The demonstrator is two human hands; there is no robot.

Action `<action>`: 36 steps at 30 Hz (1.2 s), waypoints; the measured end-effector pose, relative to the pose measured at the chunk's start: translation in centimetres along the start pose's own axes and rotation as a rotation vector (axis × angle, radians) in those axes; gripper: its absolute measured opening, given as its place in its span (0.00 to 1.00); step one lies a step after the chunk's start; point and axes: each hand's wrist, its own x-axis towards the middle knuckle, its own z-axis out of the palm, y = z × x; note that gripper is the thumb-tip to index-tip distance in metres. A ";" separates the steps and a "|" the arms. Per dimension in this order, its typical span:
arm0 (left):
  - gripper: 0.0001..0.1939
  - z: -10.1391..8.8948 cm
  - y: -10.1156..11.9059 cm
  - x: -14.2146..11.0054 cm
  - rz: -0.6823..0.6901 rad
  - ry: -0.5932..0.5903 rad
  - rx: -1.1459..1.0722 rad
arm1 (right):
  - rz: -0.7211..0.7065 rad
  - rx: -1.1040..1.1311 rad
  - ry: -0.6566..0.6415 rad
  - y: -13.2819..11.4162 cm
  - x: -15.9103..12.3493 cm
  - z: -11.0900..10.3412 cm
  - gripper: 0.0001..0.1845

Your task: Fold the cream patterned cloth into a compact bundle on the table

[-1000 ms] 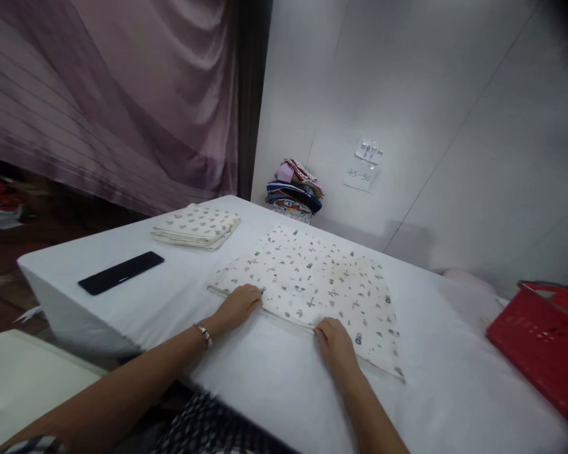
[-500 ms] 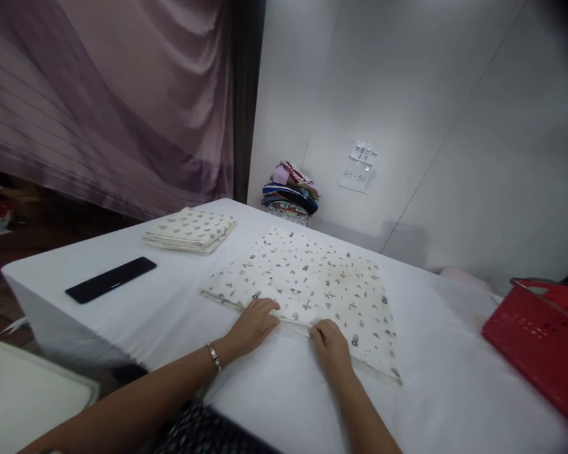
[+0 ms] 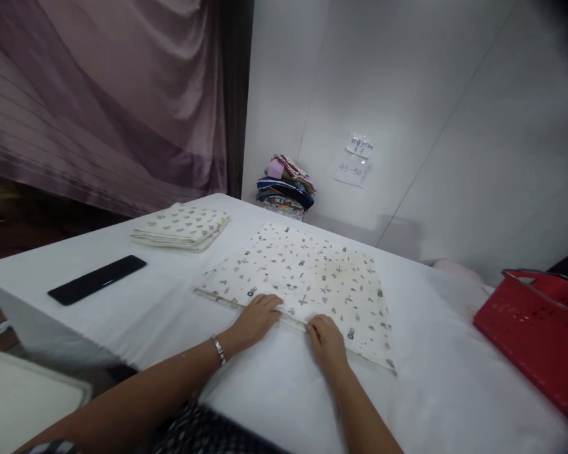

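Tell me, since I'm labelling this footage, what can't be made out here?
All in the head view:
- Left hand: its grip on the cloth, hidden by the hand itself.
- Basket: inside bottom hidden by its near wall; right part cut off by the picture's edge.
- Upper sign: writing too small, blurred.

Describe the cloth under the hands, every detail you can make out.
The patterned cloth is off-white, scattered with small grey and darker motifs too small to name surely, with a faint yellowish patch right of its middle. It looks like thin, soft woven fabric. It lies spread nearly flat, roughly four-sided, on the white-covered table, its near edge slightly rumpled and seemingly layered. The left hand rests over that edge; the right hand pinches it farther right.
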 end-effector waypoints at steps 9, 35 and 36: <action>0.14 0.0 0.0 -0.6 0.069 0.036 0.005 | -0.127 -0.059 -0.026 -0.1 -0.2 0.0 0.11; 0.12 0.4 -0.1 -0.9 0.047 0.077 -0.010 | -0.220 -0.267 0.021 -2.3 2.6 2.7 0.11; 0.12 0.4 -0.1 -0.9 0.053 0.085 -0.004 | -0.216 -0.272 0.024 -2.3 2.7 2.8 0.11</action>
